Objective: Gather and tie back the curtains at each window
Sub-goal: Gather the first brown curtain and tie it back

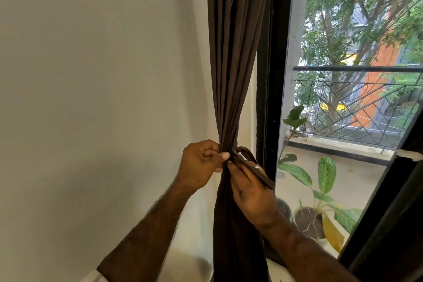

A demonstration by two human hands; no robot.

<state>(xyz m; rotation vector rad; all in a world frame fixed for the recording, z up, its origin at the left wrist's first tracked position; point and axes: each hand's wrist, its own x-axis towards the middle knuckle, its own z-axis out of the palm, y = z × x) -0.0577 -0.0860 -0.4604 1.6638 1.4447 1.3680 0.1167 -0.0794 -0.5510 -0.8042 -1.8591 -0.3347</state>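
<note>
A: Where's the curtain [233, 57] rn?

B: Dark brown, hanging btwn the pale wall [91, 75] and the black window frame [267, 98]. Already bunched to a narrow waist; it spreads out again below.

A: Hands?

B: Left hand [199, 162] is curled round the gathered waist from the wall side, thumb tip pressed onto the front of the folds. Right hand [251, 192] sits just below and on the window side, fingers closed on the tieback strap [249, 165], same brown fabric, w/ a loop standing up right at the waist. There's a small pale glint at the strap by the thumb, maybe a ring or hook; too small to tell.

A: So which step?

B: Prob. fastening the strap round the bundle. Gather looks done, tie not yet secured.

A: Tips for doing it well?

B: Keep the left pinch tight so the pleats don't slip while the right works the strap. Pull the strap snug and level at the waist, no twist. Fix the end before letting go w/ the left, otherwise the folds will likely fan out. Don't drag the bundle toward the glass; potted plants [320, 201] are outside on the balcony, so no risk there.
</note>
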